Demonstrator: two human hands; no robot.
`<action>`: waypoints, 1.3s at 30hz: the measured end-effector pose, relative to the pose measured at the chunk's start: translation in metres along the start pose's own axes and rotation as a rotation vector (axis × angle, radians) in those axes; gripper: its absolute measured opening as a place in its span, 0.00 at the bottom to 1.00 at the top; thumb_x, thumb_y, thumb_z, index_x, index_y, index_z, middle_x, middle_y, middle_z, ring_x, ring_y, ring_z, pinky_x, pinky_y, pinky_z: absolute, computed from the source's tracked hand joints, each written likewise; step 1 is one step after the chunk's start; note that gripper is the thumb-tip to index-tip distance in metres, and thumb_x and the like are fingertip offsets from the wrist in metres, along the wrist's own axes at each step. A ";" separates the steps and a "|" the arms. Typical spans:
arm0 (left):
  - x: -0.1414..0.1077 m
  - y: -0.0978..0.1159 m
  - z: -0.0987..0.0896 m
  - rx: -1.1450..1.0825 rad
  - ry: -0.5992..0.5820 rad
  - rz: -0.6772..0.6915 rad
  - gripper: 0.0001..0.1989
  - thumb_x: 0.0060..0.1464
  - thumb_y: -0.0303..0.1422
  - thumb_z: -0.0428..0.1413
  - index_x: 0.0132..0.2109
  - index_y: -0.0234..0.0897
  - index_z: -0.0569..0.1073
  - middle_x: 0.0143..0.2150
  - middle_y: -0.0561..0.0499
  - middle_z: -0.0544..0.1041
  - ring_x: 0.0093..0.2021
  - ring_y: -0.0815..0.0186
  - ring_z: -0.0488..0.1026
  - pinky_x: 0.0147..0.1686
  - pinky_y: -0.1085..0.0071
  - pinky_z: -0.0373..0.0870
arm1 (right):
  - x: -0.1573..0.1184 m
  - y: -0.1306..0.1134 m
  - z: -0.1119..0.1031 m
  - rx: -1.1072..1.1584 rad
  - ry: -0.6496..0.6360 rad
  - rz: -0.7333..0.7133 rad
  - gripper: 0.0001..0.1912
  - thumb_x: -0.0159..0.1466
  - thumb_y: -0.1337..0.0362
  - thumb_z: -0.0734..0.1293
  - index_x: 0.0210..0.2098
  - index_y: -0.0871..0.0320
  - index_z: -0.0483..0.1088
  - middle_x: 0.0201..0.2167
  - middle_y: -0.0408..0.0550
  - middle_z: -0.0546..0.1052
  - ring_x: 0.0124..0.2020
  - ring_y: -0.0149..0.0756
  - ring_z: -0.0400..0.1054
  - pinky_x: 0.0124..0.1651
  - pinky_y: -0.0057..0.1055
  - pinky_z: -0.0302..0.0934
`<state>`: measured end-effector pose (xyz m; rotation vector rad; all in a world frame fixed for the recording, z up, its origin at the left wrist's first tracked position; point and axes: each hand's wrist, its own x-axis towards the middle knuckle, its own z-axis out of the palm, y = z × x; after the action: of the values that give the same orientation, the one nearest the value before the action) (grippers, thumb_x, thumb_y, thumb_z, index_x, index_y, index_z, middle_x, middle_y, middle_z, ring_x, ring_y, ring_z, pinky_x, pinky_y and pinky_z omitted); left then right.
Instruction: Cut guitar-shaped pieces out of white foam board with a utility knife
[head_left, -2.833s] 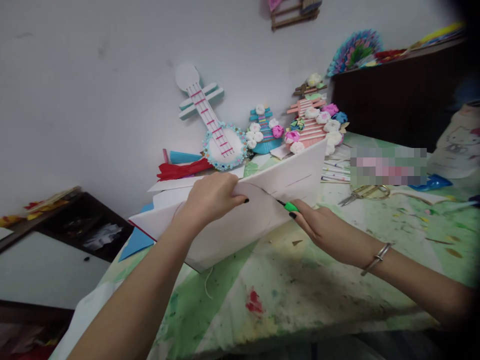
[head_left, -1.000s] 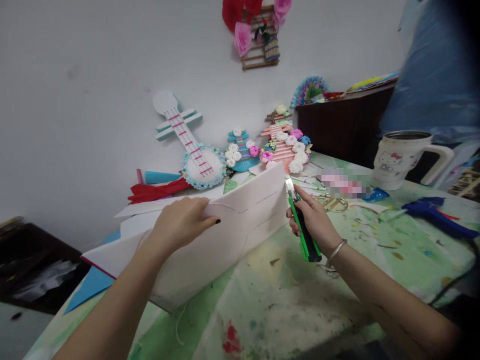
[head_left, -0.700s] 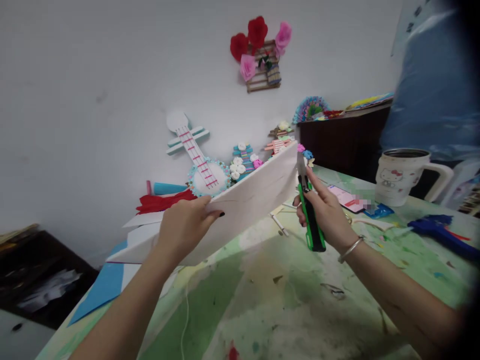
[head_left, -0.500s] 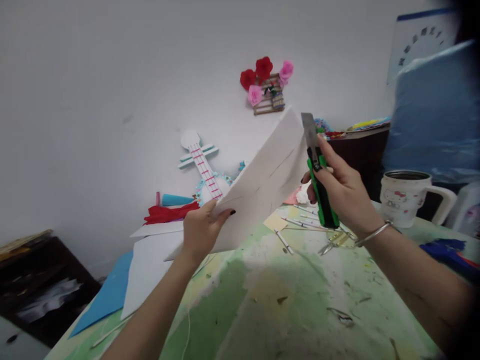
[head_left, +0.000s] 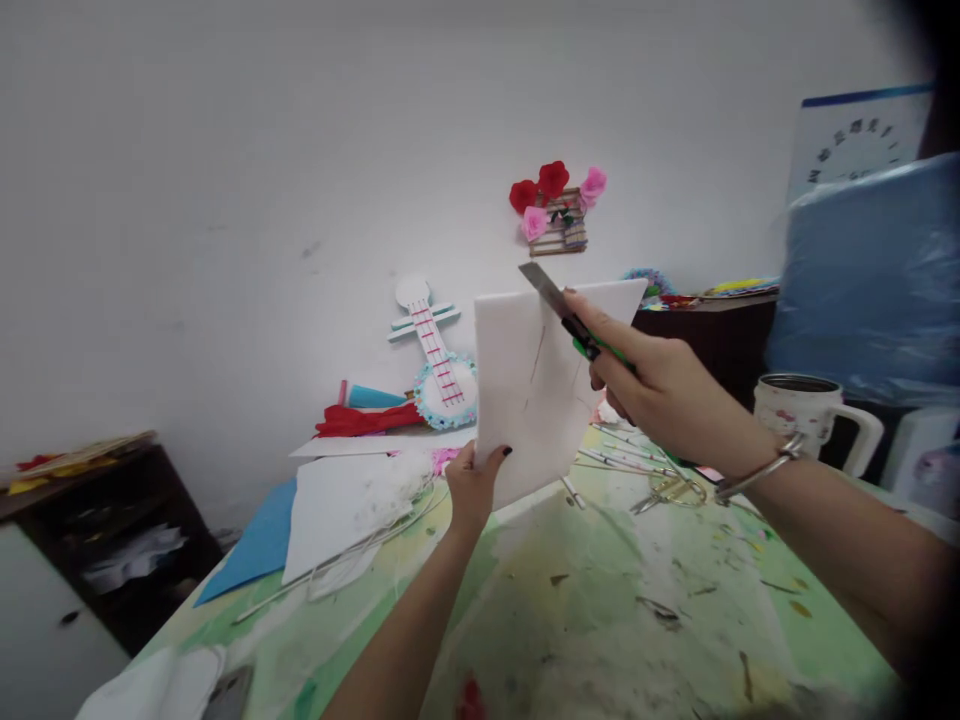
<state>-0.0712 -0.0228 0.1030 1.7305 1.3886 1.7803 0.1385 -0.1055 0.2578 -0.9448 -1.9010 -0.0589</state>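
Note:
My left hand (head_left: pixel 478 483) grips a white foam sheet (head_left: pixel 525 400) by its lower left corner, thumb on the near face, and holds it upright above the table. A few thin dark lines mark that face. My right hand (head_left: pixel 652 385) is closed round a green and black utility knife (head_left: pixel 581 330), largely hidden by the fingers. Its blade is out and points up and left, in front of the sheet's upper edge; whether it touches the sheet I cannot tell.
Scissors (head_left: pixel 670 490) and several pens (head_left: pixel 622 457) lie on the green-stained table (head_left: pixel 570 620). White sheets (head_left: pixel 337 500) and a blue sheet (head_left: pixel 255 545) are at left. A white mug (head_left: pixel 799 415) stands at right. A paper banjo-like craft (head_left: pixel 446 385) leans at the wall.
The foam sheet has turned from a slant to nearly upright, facing me more. The knife has swung leftward across its top edge. My view has shifted too.

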 end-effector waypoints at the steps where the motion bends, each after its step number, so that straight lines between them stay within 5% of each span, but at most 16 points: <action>1: -0.006 -0.003 -0.002 0.004 -0.052 0.007 0.15 0.48 0.45 0.57 0.29 0.37 0.71 0.26 0.52 0.72 0.28 0.65 0.67 0.27 0.70 0.66 | -0.004 -0.001 0.004 -0.015 -0.024 0.000 0.30 0.64 0.67 0.54 0.65 0.47 0.52 0.26 0.43 0.74 0.17 0.26 0.56 0.23 0.24 0.56; 5: -0.019 0.002 -0.020 0.031 -0.216 0.061 0.18 0.48 0.48 0.56 0.26 0.36 0.70 0.23 0.53 0.69 0.26 0.67 0.66 0.26 0.72 0.64 | -0.015 -0.004 0.015 -0.057 -0.035 -0.024 0.30 0.64 0.68 0.53 0.66 0.50 0.51 0.29 0.45 0.76 0.23 0.30 0.63 0.30 0.27 0.59; 8: -0.006 0.030 -0.037 0.031 -0.271 0.143 0.22 0.54 0.51 0.48 0.30 0.36 0.71 0.28 0.50 0.72 0.31 0.66 0.69 0.32 0.72 0.66 | -0.018 -0.004 0.018 -0.043 -0.005 -0.008 0.31 0.64 0.69 0.53 0.66 0.51 0.51 0.31 0.45 0.76 0.22 0.30 0.63 0.29 0.26 0.58; 12: 0.036 0.092 -0.048 0.027 -0.170 0.387 0.22 0.55 0.49 0.49 0.49 0.37 0.65 0.38 0.47 0.76 0.36 0.65 0.72 0.34 0.72 0.67 | -0.016 -0.006 0.017 -0.059 -0.026 0.008 0.31 0.64 0.68 0.53 0.66 0.50 0.50 0.24 0.43 0.73 0.19 0.29 0.60 0.26 0.25 0.54; 14: 0.057 0.123 -0.048 0.181 -0.069 0.505 0.22 0.54 0.48 0.52 0.48 0.38 0.65 0.33 0.49 0.76 0.29 0.67 0.71 0.29 0.72 0.65 | -0.015 -0.007 0.018 -0.076 -0.033 0.004 0.31 0.64 0.68 0.53 0.66 0.49 0.49 0.23 0.43 0.73 0.18 0.30 0.60 0.25 0.25 0.53; 18: 0.081 0.156 -0.042 0.385 -0.036 0.724 0.10 0.58 0.41 0.50 0.41 0.40 0.69 0.35 0.50 0.76 0.34 0.66 0.72 0.35 0.71 0.65 | -0.013 -0.005 0.024 -0.128 0.010 0.006 0.31 0.64 0.68 0.52 0.67 0.54 0.48 0.23 0.45 0.73 0.20 0.33 0.62 0.27 0.28 0.54; 26: 0.079 0.152 -0.038 0.425 -0.029 0.768 0.10 0.61 0.39 0.47 0.42 0.41 0.69 0.35 0.52 0.76 0.33 0.68 0.71 0.34 0.72 0.63 | -0.014 -0.005 0.030 -0.149 0.045 0.000 0.32 0.64 0.69 0.51 0.67 0.58 0.47 0.31 0.51 0.76 0.25 0.36 0.65 0.32 0.32 0.57; 39: 0.076 0.153 -0.038 0.453 -0.017 0.764 0.09 0.61 0.38 0.47 0.41 0.41 0.68 0.32 0.53 0.74 0.27 0.69 0.68 0.30 0.71 0.60 | -0.007 -0.004 0.041 -0.139 0.085 -0.009 0.34 0.62 0.72 0.52 0.68 0.59 0.45 0.25 0.48 0.74 0.23 0.35 0.64 0.32 0.31 0.59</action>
<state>-0.0618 -0.0556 0.2748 2.7966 1.2822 1.8533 0.1067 -0.0951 0.2325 -1.0114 -1.8405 -0.2359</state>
